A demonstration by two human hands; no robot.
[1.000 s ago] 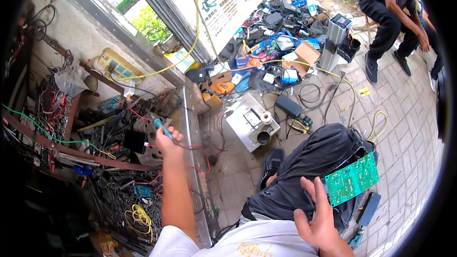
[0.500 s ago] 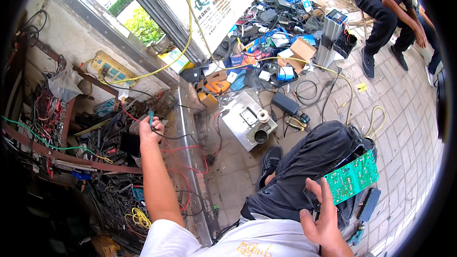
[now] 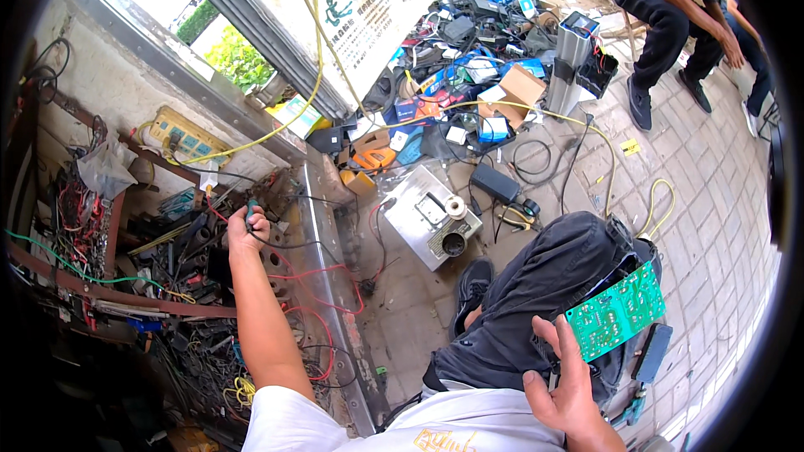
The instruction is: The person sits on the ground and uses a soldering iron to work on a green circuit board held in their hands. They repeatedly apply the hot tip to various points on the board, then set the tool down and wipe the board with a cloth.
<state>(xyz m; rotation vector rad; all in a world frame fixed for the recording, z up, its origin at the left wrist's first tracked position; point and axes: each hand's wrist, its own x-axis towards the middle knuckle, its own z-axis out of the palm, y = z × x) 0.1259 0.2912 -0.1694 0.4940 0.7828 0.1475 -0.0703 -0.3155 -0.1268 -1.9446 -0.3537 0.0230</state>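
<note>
Left of centre in the frame, the left hand (image 3: 245, 236) has its fingers wrapped around a teal-handled tool (image 3: 250, 209). At lower right, the right hand's (image 3: 566, 392) fingers are partly spread beside a green circuit board (image 3: 618, 310); I cannot tell whether they grip it. A metal box (image 3: 409, 224) sits mid-frame.

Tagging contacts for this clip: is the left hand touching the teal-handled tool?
Touching: the head view shows the left hand with fingers curled around the teal-handled tool.
</note>
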